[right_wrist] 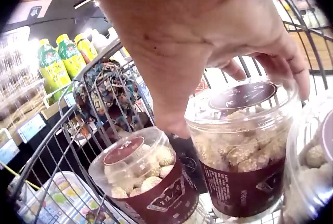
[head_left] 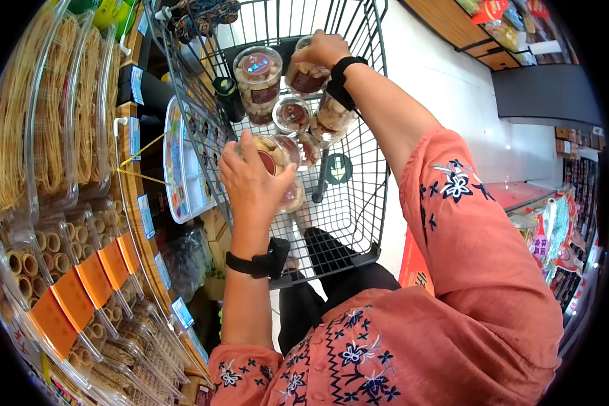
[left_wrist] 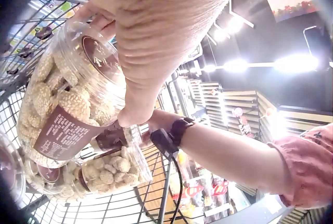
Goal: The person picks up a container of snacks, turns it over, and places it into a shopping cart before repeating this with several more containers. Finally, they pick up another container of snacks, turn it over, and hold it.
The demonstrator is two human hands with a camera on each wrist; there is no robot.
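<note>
Clear tubs of pale round snacks with maroon labels stand and lean together in a black wire cart. The left hand (head_left: 254, 179) curls round the lid end of one tub (head_left: 267, 154); in the left wrist view, fingers and thumb of that hand (left_wrist: 151, 37) span the tub (left_wrist: 70, 99). Farther up the cart, the right hand (head_left: 323, 51) grips another tub (head_left: 307, 80) by its top. In the right wrist view the thumb and fingers of the right hand (right_wrist: 208, 42) straddle its lid (right_wrist: 244, 96), and a second tub (right_wrist: 151, 177) leans alongside.
The wire cart (head_left: 350, 223) surrounds the tubs, with a dark bottle (head_left: 227, 99) at its left side and a patterned cloth bundle (head_left: 199, 19) at the top left. Shelves of dried noodles (head_left: 34, 101) line the left. Pale floor (head_left: 440, 101) lies to the right.
</note>
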